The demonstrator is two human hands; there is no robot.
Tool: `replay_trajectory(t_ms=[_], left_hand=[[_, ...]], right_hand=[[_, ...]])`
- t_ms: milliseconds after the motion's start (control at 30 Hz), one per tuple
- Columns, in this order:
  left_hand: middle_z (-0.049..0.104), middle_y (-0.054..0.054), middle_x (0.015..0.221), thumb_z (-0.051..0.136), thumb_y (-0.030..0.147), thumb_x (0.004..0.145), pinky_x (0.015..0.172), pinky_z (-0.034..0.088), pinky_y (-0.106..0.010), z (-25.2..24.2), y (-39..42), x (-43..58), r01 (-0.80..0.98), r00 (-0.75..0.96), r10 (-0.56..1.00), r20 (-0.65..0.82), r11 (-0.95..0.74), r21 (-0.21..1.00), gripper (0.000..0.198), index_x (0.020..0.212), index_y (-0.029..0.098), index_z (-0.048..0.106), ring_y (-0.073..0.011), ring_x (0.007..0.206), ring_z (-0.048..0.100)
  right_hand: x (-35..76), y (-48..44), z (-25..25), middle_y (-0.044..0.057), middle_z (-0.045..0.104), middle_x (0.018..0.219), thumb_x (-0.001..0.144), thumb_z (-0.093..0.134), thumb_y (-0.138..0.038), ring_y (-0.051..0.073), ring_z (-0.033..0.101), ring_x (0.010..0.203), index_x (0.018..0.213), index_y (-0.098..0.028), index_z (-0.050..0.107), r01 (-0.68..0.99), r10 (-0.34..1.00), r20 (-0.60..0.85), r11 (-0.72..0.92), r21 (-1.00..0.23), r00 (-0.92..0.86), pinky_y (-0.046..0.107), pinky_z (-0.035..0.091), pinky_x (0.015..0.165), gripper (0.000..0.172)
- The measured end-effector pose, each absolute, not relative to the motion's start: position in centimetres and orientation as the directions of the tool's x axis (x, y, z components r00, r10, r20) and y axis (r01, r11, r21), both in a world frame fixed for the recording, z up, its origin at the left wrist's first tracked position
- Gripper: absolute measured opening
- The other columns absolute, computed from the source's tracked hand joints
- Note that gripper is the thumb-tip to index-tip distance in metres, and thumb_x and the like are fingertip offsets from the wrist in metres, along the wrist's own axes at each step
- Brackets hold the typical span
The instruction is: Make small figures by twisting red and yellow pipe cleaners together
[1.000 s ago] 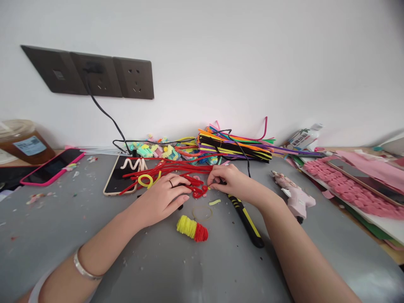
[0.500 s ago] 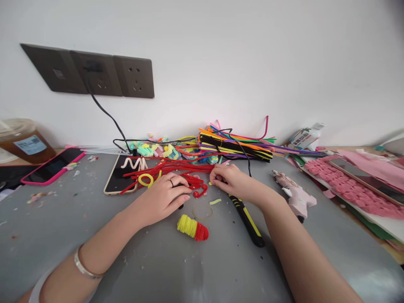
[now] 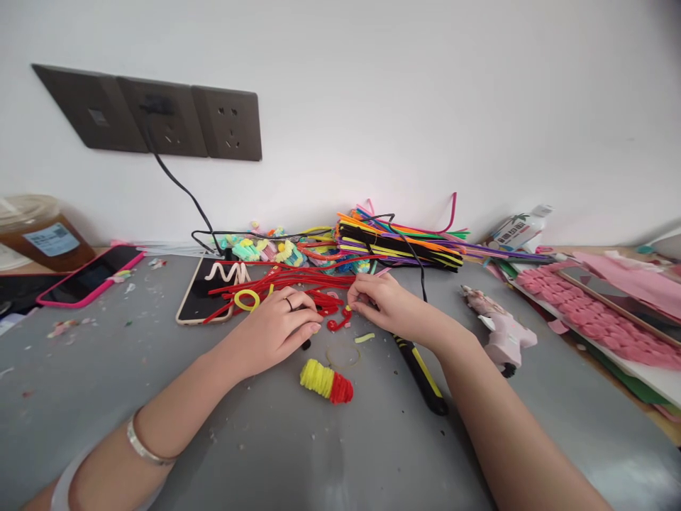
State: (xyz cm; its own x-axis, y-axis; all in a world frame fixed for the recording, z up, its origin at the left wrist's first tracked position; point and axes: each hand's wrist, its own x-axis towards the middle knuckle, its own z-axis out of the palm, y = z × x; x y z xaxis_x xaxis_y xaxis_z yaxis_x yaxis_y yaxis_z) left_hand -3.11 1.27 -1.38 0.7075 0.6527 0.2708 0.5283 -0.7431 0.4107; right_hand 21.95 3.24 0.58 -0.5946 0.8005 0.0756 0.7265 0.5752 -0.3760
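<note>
My left hand point(image 3: 281, 323) lies palm down beside red pipe cleaners point(image 3: 266, 282), its fingers loosely stretched and apart. A small black tip point(image 3: 306, 345) shows beneath it; the rest is hidden. My right hand point(image 3: 379, 301) is pinched, with a small yellow piece point(image 3: 347, 309) at the fingertips, just above a curled red pipe cleaner point(image 3: 339, 323). Nearer to me lies a wound pipe-cleaner roll point(image 3: 324, 382), yellow at one end and red at the other. A thin ring point(image 3: 343, 355) and a short pale-yellow strip point(image 3: 364, 338) lie between the hands.
A black-and-yellow handled tool point(image 3: 425, 380) lies below my right wrist; a pink glue gun point(image 3: 505, 337) is further right. Behind are bundled pipe cleaners point(image 3: 399, 245) and a black cable point(image 3: 186, 191). A phone point(image 3: 196, 301) lies at left, a drink cup point(image 3: 45, 234) beyond.
My right hand has shifted slightly left, and the small yellow piece at its fingertips has moved with it, to just over the red curl. My left hand stays nearly still.
</note>
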Motion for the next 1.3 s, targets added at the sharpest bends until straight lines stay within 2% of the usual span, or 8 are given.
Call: replay_trajectory(t_ms=[267,633,967,1167,1300], left_hand=[[0.064,-0.007,0.112,0.038,0.029,0.1,0.091,0.044,-0.041,-1.48,1.3,-3.12,0.524,0.714,0.648,0.266,-0.746,0.411,0.034,0.109,0.022,0.069,-0.0229,0.104,0.052],[0.064,-0.008,0.111,0.038,0.03,0.1,0.091,0.044,-0.04,-1.42,1.23,-3.07,0.532,0.71,0.654,0.262,-0.741,0.409,0.034,0.109,0.021,0.069,-0.0228,0.105,0.052],[0.064,-0.008,0.11,0.038,0.03,0.1,0.091,0.044,-0.041,-1.41,1.25,-3.11,0.527,0.707,0.656,0.265,-0.738,0.421,0.034,0.109,0.021,0.07,-0.0231,0.105,0.053],[0.064,-0.008,0.109,0.036,0.031,0.1,0.091,0.045,-0.041,-1.49,1.2,-3.12,0.516,0.705,0.65,0.283,-0.745,0.423,0.036,0.109,0.022,0.07,-0.0229,0.104,0.053],[0.064,-0.008,0.111,0.037,0.031,0.1,0.092,0.045,-0.042,-1.53,1.25,-3.19,0.523,0.712,0.649,0.267,-0.744,0.415,0.036,0.109,0.021,0.07,-0.0233,0.104,0.052]], right_hand=[[21.86,3.25,0.53,0.006,0.063,0.087,0.093,0.043,-0.018,0.019,0.055,0.081,0.083,-0.019,0.057,0.714,0.777,0.061,0.603,-0.357,-0.626,0.035,0.033,0.081,0.017],[21.72,3.44,0.11,0.003,0.062,0.082,0.092,0.046,-0.016,0.017,0.054,0.077,0.08,-0.019,0.056,0.705,0.761,0.058,0.624,-0.338,-0.646,0.032,0.032,0.077,0.016],[21.71,3.36,0.33,0.004,0.063,0.084,0.09,0.046,-0.014,0.018,0.056,0.077,0.08,-0.019,0.057,0.729,0.789,0.074,0.596,-0.337,-0.61,0.033,0.033,0.08,0.016],[21.7,3.44,0.41,0.002,0.059,0.077,0.087,0.052,-0.017,0.015,0.052,0.068,0.079,-0.019,0.058,0.759,0.832,0.101,0.542,-0.361,-0.545,0.029,0.034,0.07,0.01],[21.67,3.34,0.68,-0.001,0.052,0.07,0.087,0.053,-0.02,0.013,0.046,0.061,0.083,-0.019,0.059,0.743,0.869,0.101,0.47,-0.476,-0.485,0.025,0.033,0.059,0.008]])
